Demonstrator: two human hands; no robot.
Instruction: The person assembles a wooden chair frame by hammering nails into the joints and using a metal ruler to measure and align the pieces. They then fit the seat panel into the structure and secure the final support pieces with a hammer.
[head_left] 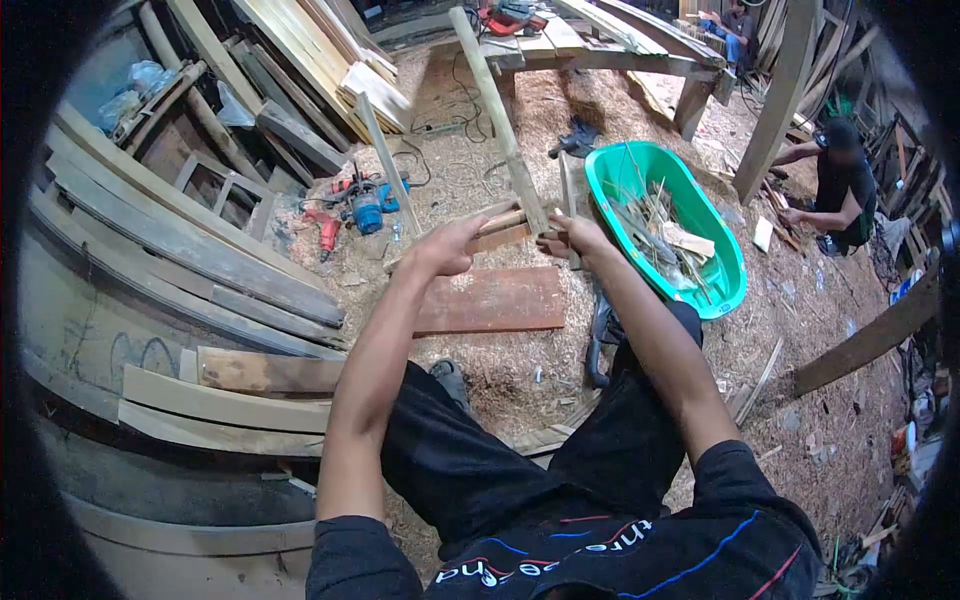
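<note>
Both arms reach forward over the lap. My left hand (447,245) is closed round the near end of a thin wooden piece (497,222). At the other end of that piece, my right hand (580,240) has its fingers bent together beside the foot of an upright wooden post (505,130); what its fingertips hold is too small to make out. Below the hands a reddish-brown board (492,300) lies flat on the sawdust.
A green tub (735,262) with wood scraps stands right of my right hand. Red and blue power tools (368,208) lie at left. Long planks (200,240) line the left side. Another person (845,190) crouches at right; a workbench (600,62) stands ahead.
</note>
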